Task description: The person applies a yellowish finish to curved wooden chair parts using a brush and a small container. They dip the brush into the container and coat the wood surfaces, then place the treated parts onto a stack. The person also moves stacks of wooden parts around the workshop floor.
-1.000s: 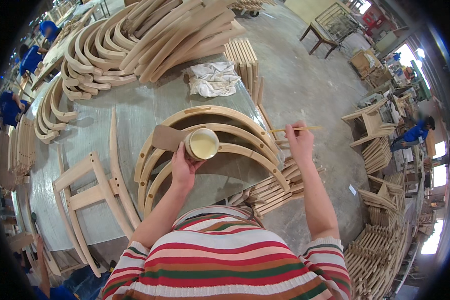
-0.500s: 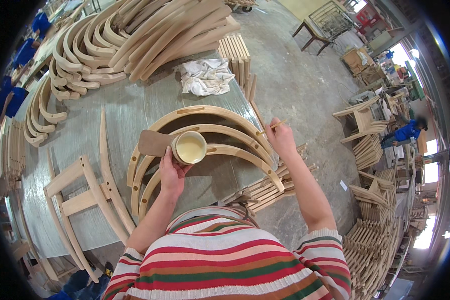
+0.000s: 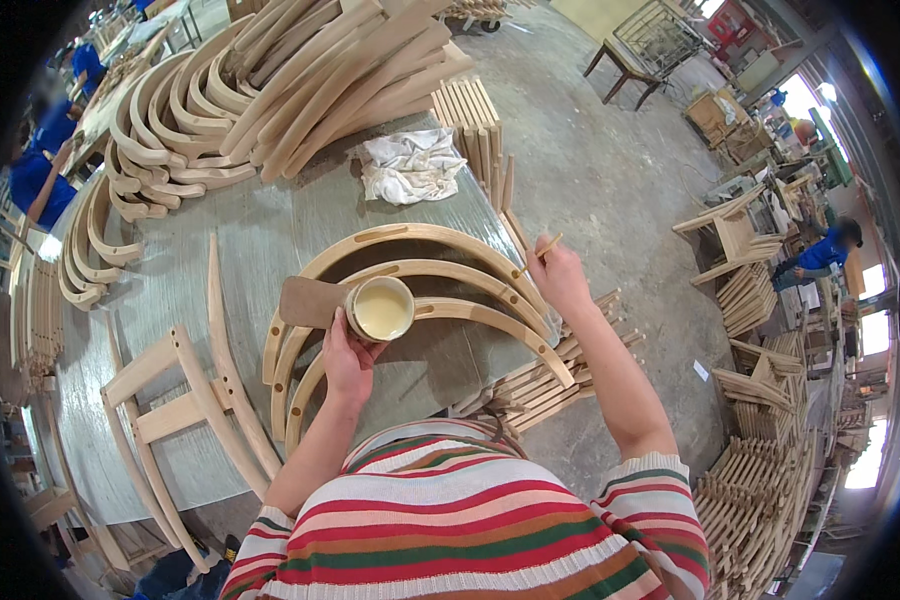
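Observation:
My left hand [image 3: 348, 362] is closed around a round cup [image 3: 410, 298] of cream-coloured liquid [image 3: 381, 309], held over three curved wooden parts. A flat brown piece with rounded corners [image 3: 308, 302] juts out to the left of the cup; how it joins on is hidden. My right hand [image 3: 562, 277] pinches a thin stick [image 3: 545, 249], its lower tip at the right end of the outermost curved part [image 3: 470, 240], near a slot. Inside that arc lie the middle curved part [image 3: 460, 276] and the nearest one [image 3: 500, 318], both with slots or holes.
Stacked curved wooden parts [image 3: 180, 120] fill the table's far left. A crumpled white cloth [image 3: 410, 165] lies behind the arcs. At left rests a wooden chair frame [image 3: 185, 385]. Slatted wooden pieces [image 3: 530, 390] stand below the table's right edge. Several people in blue work farther off.
The stick in my right hand has tipped more steeply, its tip still near the outermost curved part. My left hand keeps the cup in place; the whole view has shifted slightly.

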The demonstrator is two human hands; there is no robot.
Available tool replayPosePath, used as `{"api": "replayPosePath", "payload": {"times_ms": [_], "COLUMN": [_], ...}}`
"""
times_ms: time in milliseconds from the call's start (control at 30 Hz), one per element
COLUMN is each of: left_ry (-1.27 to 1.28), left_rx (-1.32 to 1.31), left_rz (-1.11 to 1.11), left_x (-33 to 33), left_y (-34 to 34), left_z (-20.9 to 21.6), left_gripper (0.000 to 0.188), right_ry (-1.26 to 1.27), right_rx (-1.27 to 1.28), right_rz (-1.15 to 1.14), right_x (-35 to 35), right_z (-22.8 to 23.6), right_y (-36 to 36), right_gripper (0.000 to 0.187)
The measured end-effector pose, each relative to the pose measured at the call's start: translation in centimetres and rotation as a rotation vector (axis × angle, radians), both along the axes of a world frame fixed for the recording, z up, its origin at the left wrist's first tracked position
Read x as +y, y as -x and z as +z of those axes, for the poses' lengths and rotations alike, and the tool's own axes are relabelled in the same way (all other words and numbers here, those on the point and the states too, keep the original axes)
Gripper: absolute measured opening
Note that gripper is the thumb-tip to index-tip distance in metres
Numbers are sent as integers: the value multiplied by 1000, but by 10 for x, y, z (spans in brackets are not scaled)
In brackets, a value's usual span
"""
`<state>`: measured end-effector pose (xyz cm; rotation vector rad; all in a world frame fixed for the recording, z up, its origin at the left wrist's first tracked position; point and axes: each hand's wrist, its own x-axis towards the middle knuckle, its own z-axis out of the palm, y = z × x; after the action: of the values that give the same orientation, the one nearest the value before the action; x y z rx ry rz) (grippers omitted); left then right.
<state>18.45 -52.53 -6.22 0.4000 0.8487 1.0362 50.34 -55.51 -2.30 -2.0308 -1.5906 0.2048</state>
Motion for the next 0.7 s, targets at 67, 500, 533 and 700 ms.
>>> {"api": "replayPosePath", "payload": {"times_ms": [67,500,533,700], "left_ry": [-11,-45,-59,-64], "left_rx": [1,73,64,67], "left_rz": [2,-50,-64,-104], "left_x": [-1,-6,-7,-13], "left_y": [-1,-16,-18,-31], "left_z": [2,17,18,26], "left_gripper": [34,33,33,35], "right_ry": [56,-174,-206,-250], "right_rx": [60,491,575,639], "right_rz": [-25,103,120,215], "right_x": [1,-29,-32,-31], "right_z": [3,71,73,67], "right_y": [2,51,58,83], "right_gripper": [18,16,16,17]}}
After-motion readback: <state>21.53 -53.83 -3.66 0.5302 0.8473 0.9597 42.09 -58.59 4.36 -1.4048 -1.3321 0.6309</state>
